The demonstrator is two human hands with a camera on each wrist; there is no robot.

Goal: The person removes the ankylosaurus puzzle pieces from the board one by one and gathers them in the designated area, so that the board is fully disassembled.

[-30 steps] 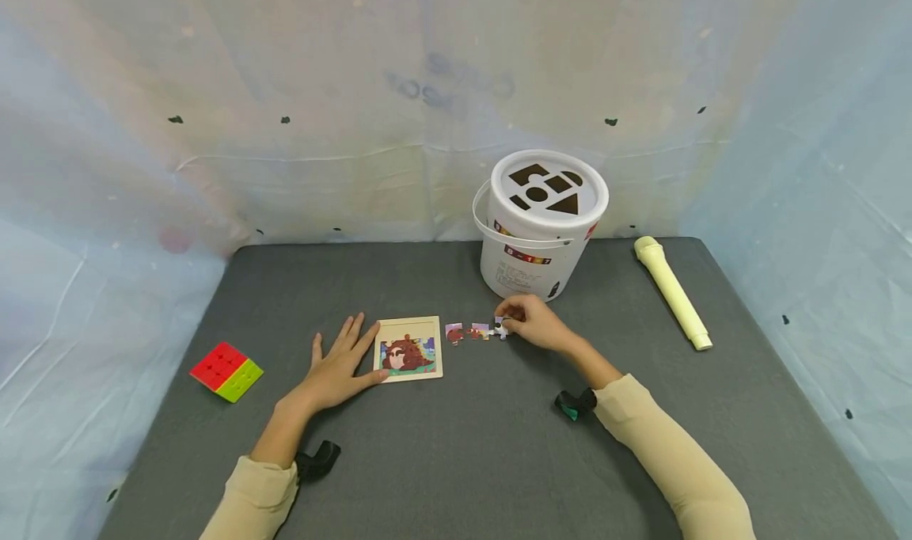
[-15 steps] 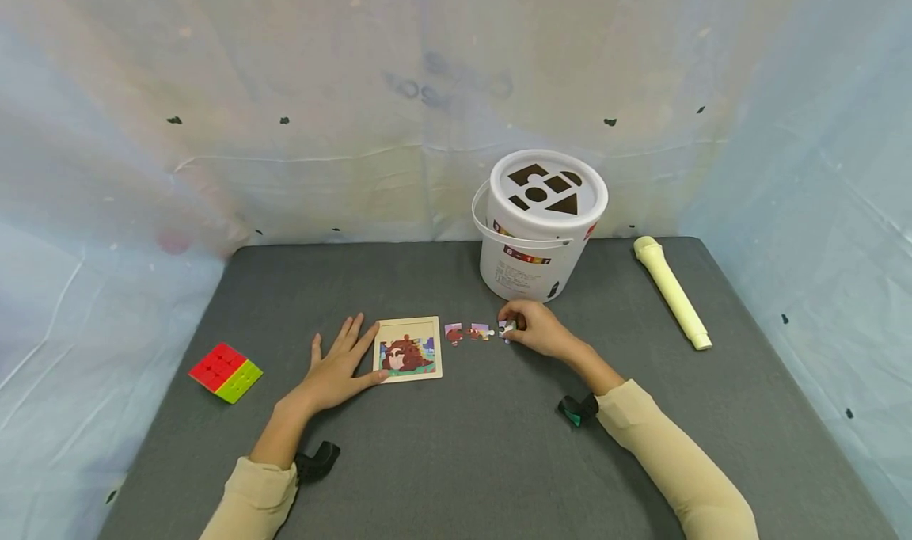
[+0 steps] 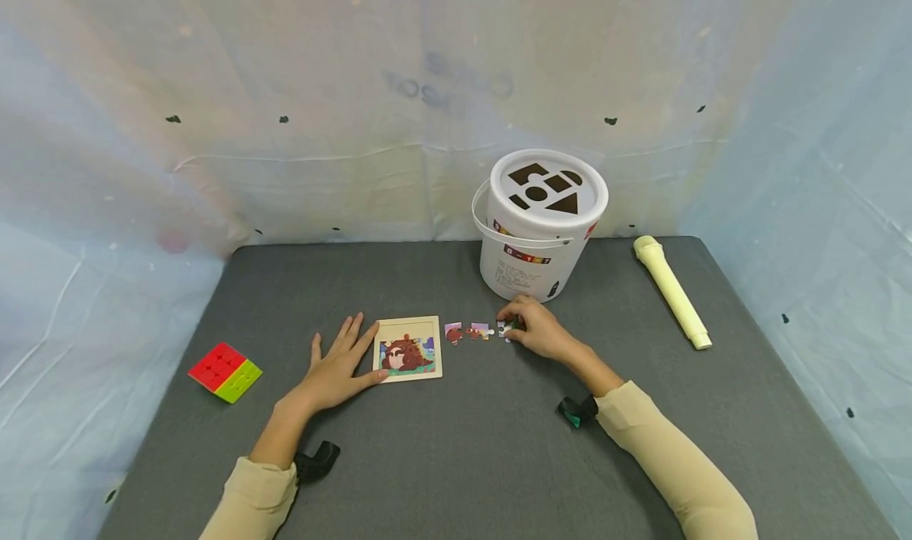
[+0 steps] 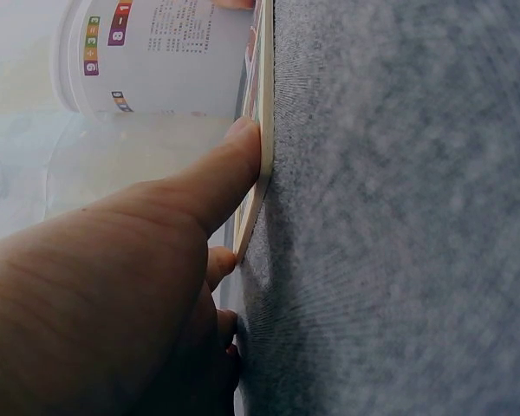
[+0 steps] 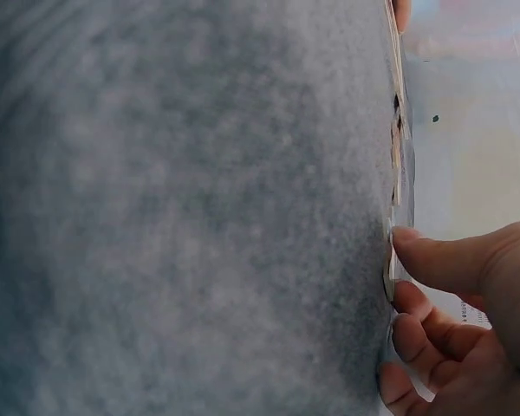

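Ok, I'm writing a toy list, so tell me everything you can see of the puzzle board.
The puzzle board is thin and squarish, with a pale, wood-looking rim. It lies flat on the grey table. Its picture shows a reddish-brown animal above some green; the top strip is unfilled. In the head view, the left hand touches its left side, thumb near the lower corner.

Head view: lighting even and soft; sheet [image 3: 356, 65] pale, table [image 3: 456, 461] dark and matte, soft shadow beside the right sleeve [image 3: 663, 453]. Left wrist view: left hand [image 4: 113, 286] dim toward lower left, shadow on the table at lower centre, table surface blurred. Right wrist view: table out of focus, darkening at left edge; upper right bright.
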